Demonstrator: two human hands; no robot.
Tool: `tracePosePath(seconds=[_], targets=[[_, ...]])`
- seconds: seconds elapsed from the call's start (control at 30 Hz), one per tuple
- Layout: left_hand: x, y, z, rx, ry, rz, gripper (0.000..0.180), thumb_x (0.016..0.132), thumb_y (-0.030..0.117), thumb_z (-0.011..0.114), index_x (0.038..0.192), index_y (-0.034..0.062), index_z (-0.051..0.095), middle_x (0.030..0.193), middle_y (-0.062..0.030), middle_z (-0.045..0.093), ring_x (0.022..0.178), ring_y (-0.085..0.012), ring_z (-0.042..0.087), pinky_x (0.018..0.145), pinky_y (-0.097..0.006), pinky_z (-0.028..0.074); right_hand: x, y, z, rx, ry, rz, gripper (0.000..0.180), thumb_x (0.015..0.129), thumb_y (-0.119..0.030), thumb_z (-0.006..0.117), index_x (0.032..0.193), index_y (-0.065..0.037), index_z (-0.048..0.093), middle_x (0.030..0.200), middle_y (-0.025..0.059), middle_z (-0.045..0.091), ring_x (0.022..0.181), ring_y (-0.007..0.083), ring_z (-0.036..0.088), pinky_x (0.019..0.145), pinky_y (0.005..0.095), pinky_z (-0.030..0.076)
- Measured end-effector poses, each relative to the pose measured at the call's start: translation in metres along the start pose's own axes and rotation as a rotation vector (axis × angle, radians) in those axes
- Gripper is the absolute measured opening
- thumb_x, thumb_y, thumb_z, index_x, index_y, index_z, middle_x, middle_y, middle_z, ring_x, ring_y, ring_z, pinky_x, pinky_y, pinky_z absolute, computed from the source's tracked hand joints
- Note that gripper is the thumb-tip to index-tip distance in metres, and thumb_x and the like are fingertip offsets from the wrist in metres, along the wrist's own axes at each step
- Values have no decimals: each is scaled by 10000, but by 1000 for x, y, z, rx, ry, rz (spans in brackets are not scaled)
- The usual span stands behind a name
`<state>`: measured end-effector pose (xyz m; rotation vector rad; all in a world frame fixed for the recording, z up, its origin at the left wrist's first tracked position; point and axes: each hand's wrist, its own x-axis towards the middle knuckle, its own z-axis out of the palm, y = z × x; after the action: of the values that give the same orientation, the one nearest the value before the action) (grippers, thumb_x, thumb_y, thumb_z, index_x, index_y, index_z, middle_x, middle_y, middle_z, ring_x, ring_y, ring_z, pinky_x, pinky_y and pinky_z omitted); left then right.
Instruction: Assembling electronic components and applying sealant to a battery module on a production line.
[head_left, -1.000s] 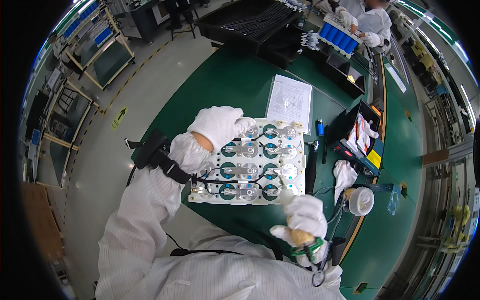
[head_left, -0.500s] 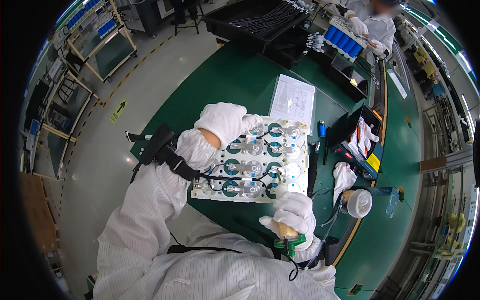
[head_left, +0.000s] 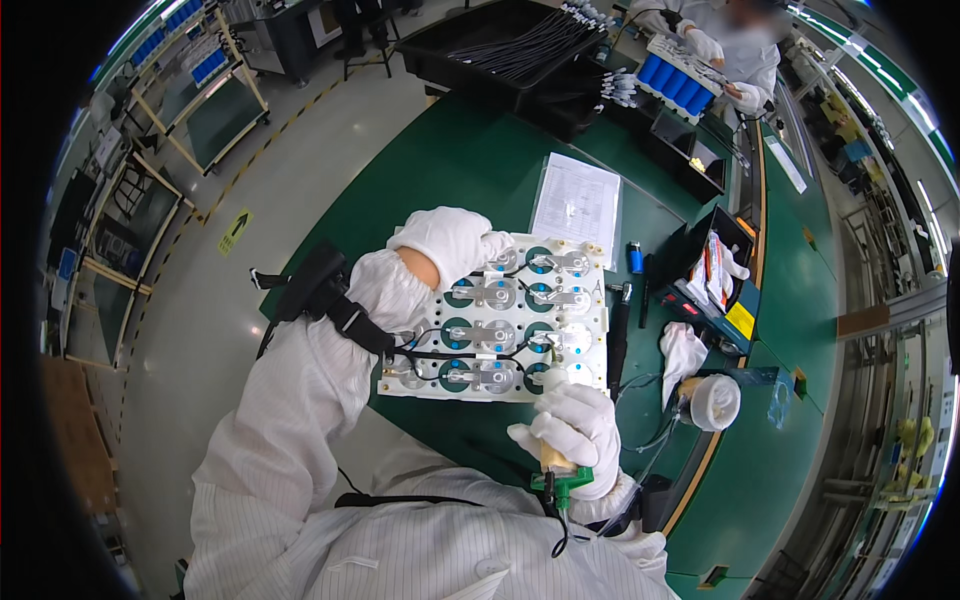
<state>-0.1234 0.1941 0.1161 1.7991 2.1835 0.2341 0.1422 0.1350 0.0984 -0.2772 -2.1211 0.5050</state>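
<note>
Taking the white panel (head_left: 523, 318) as the middle of my clock, I see it lying flat on the green desk (head_left: 430, 160), right in front of the person, with round silvery discs in rows and black wires (head_left: 455, 356) running between them. The left hand (head_left: 445, 245), gloved in white, rests at the panel's 11 o'clock edge with its fingers curled; from where I stand I can't tell whether they pinch anything. The right hand (head_left: 575, 430), gloved too, is at 5 o'clock, wrapped around a hand tool (head_left: 555, 458) with an amber barrel and a green fitting at its back end. The tool's front end points at the panel's near corner, though I can't make out whether it touches.

Just off the panel at 3 o'clock lies a black-handled tool (head_left: 618, 345), with a crumpled white cloth (head_left: 683, 350) beyond it. A small blue cylinder (head_left: 636, 260) is at 2 o'clock and a printed sheet (head_left: 577, 205) at 1. A white round cup (head_left: 716, 403) stands toward 4. Up at 12 is a black tray (head_left: 440, 55) of cables; farther off at 1, a co-worker's gloved hands (head_left: 705, 47) are at a blue-celled pack (head_left: 675, 80).
</note>
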Motion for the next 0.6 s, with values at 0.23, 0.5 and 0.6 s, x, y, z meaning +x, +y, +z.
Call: tracePosePath(seconds=[0.23,0.5,0.6], targets=[[3,12,-2,9,-70,-29,618,893,601,478,740,31,659,727,-189,647,691,-370,627,644,-444,493,-13,10,-5,278,596,369,405,803,-246,762,1072,-86,505,976,94,571,860,221,584,703,330,512],[14,24,-3,55,-122,-105,649,884,634,465,720,37,660,687,-174,636,665,-339,628,629,-433,485,-13,0,-35,743,586,930,385,897,-389,645,1114,-125,466,968,46,591,956,207,599,582,256,488],[11,23,-3,47,-99,-101,660,883,645,453,698,42,647,666,-162,624,652,-332,619,626,-427,481,-19,4,-29,757,528,929,378,899,-378,644,1101,-114,465,955,64,596,918,215,617,544,255,492]])
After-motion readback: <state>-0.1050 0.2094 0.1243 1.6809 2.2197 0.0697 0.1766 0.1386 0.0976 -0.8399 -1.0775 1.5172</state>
